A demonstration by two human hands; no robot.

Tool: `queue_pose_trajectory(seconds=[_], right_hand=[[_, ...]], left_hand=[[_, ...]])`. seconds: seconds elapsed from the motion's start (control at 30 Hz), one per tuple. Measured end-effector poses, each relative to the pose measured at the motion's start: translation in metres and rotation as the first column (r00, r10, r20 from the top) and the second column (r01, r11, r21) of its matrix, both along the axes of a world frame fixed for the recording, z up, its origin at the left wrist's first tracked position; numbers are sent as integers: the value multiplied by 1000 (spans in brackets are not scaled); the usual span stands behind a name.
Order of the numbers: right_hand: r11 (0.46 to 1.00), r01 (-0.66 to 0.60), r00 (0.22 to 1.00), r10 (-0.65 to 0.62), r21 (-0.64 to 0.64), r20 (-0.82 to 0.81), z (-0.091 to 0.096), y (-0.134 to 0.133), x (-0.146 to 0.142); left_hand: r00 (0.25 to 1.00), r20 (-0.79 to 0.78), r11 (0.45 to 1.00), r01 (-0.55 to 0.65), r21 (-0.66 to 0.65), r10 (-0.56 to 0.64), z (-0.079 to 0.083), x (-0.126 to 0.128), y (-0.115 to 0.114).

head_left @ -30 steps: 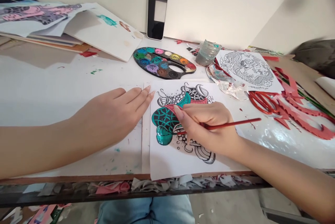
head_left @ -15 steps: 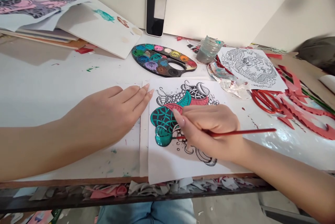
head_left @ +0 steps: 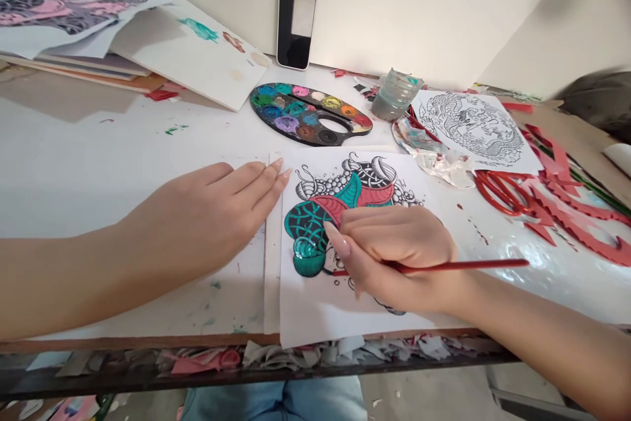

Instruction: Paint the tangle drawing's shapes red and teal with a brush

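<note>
Right hand [head_left: 399, 253] lower, paintbrush [head_left: 468, 265] (red) held

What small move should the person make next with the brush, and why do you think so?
Probably the right hand should lift the red-handled paintbrush slightly, because the hand covers the middle of the ink drawing and sits beside glossy teal paint that may be wet. Lifting would show the painted area better, and the left hand already rests at the drawing's edge.
</note>
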State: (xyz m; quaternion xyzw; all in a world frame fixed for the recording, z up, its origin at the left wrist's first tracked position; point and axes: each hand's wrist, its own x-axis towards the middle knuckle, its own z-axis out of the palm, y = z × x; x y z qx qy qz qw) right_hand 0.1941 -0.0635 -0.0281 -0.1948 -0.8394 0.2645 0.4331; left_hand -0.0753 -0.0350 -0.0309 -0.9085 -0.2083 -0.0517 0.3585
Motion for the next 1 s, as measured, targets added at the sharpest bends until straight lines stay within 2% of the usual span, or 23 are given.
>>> queue_pose_trajectory(seconds=[0.13, 0.3, 0.5, 0.57, 0.67, 0.77, 0.9, 1.0], right_hand=[[997, 66, 998, -66, -41, -2, 1, 0, 0], [1000, -16, 1000, 16, 10, 0, -3, 3, -2], [1000, 26, 999, -26, 1, -23, -2, 4, -2], [995, 83, 995, -86, -53, -49, 2, 4, 1], [968, 145, 978, -171, -203, -116, 8, 7, 5], [938, 189, 958, -240, -289, -154, 9, 16, 10], [876, 304, 906, -387, -374, -172, 5, 31, 17], [822, 324, 866, -457, -469, -202, 1, 42, 21]], left_hand=[[1000, 11, 1000, 22, 5, -22, 1, -1, 0], [1000, 19, 1000, 5, -17, -5, 2, -2, -1], [1000, 15, 1000, 17, 20, -17, 1, -2, -3], [999, 32, 999, 19, 30, -20, -1, -2, -3], [997, 75, 999, 2, 54, -6, -3, -1, -2], [999, 44, 999, 4, 48, -6, 1, 1, -3], [999, 45, 998, 19, 67, -22, 4, 3, -3], [998, 57, 996, 26, 84, -30, 1, 3, -2]])
